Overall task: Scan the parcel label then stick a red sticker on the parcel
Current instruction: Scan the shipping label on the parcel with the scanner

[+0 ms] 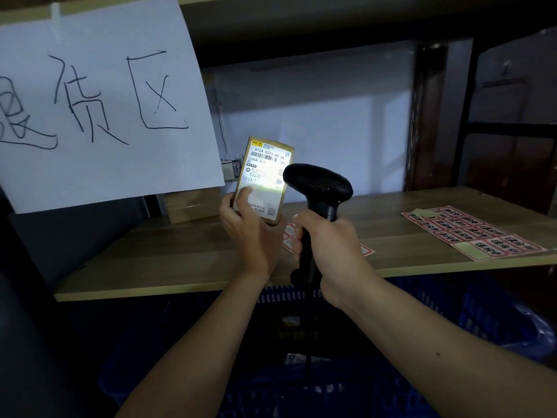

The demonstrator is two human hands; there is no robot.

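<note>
My left hand (251, 233) holds a small brown cardboard parcel (263, 176) upright above the wooden shelf, thumb on its white shipping label (266, 164). My right hand (328, 245) grips the handle of a black barcode scanner (318, 188), whose head points at the label from the right. A bright patch of scanner light falls on the lower middle of the label. A sheet of red stickers (473, 230) lies flat on the shelf to the right. A second red sticker sheet (289, 236) is partly hidden behind my hands.
The wooden shelf board (180, 260) runs across the view. A large white paper sign (99, 101) with handwriting hangs at the left. A brown box (193, 206) sits behind it on the shelf. A blue plastic basket (452, 327) stands below the shelf.
</note>
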